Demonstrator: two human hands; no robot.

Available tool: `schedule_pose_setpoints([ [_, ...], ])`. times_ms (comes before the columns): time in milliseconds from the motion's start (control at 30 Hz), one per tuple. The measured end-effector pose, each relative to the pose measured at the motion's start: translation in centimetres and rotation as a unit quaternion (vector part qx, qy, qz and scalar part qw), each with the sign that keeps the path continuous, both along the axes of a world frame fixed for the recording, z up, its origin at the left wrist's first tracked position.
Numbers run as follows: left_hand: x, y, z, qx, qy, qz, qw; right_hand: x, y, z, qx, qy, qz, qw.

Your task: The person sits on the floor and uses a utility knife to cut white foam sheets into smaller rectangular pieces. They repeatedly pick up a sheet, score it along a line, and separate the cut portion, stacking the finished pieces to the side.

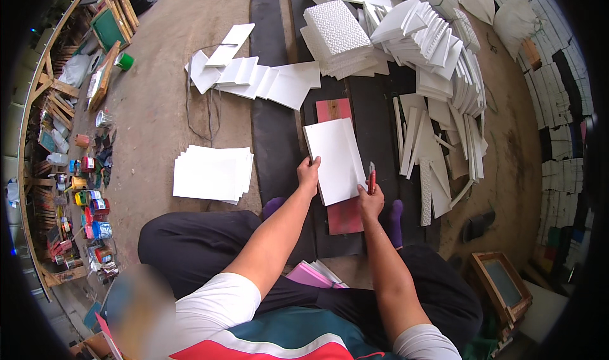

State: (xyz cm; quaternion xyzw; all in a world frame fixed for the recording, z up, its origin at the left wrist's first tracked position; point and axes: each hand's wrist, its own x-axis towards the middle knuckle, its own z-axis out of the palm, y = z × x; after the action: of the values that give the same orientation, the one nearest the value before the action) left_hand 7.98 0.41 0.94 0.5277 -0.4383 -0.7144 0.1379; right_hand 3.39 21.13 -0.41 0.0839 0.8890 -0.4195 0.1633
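My left hand [309, 174] is closed on the left edge of a white rectangular board [333, 160], thumb on top. This board, perhaps more than one layer, lies over a reddish-pink plank [344, 218] that sticks out above and below it. At the board's lower right corner is my right hand [372, 200], closed around a red utility knife [372, 177] whose blade points up and away from me. The right thumb rests at the board's edge. What the fingers under the board do is hidden.
A neat pile of white sheets [211, 173] lies on the floor at left, with fanned white boards [254, 78] beyond it. Textured white slabs [336, 33] and heaped white pieces [444, 62] stand at far right. Paint cans [98, 208] line the left side. Pink sheets [311, 274] lie between my legs.
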Motion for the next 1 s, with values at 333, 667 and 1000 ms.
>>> schedule_pose_setpoints([
  [333,-1.0,-0.1,-1.9,-0.148,-0.217,-0.129,0.956,0.9,-2.5,1.2,0.065,0.003,0.012,0.998],
  [667,3.8,3.0,-2.6,-0.228,-0.179,-0.209,0.934,1.2,-3.3,1.1,0.066,0.003,-0.016,0.998],
  [1000,3.8,3.0,-2.3,-0.253,-0.179,-0.237,0.921,1.1,-3.8,0.9,0.044,0.012,-0.038,0.998],
])
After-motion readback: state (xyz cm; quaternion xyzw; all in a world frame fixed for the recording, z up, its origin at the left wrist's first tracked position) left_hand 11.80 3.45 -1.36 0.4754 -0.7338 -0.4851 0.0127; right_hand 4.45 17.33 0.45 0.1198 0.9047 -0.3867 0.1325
